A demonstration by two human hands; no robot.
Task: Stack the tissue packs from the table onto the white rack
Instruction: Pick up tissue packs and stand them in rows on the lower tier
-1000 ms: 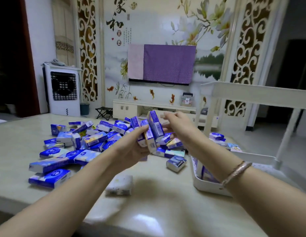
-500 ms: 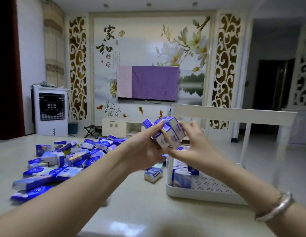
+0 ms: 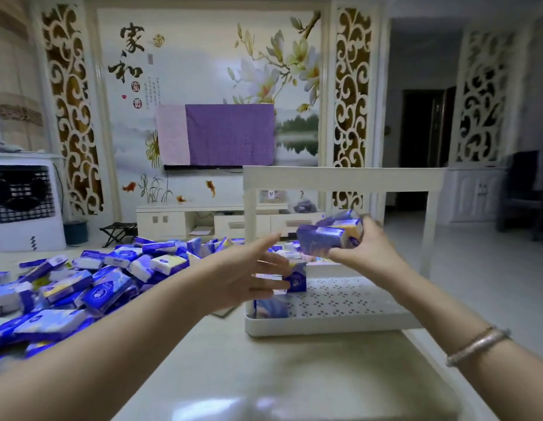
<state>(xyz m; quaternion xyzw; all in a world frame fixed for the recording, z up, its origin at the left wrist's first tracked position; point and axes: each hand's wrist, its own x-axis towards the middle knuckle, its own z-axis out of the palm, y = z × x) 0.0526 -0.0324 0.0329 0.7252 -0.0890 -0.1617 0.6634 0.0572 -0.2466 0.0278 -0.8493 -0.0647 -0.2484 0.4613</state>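
Packs sat bunched in your right hand, fingers curled round them above the white rack; several already stood at its left end. Your left hand was spread and held nothing. They looked light, soft, slick-wrapped: grip across the broad faces, firmly. Most remained heaped on the tabletop.

Packs: heaped on table, left.
Rack: on table, right of heap.
Rack tray: a few packs at its left end.
TV: on wall behind.
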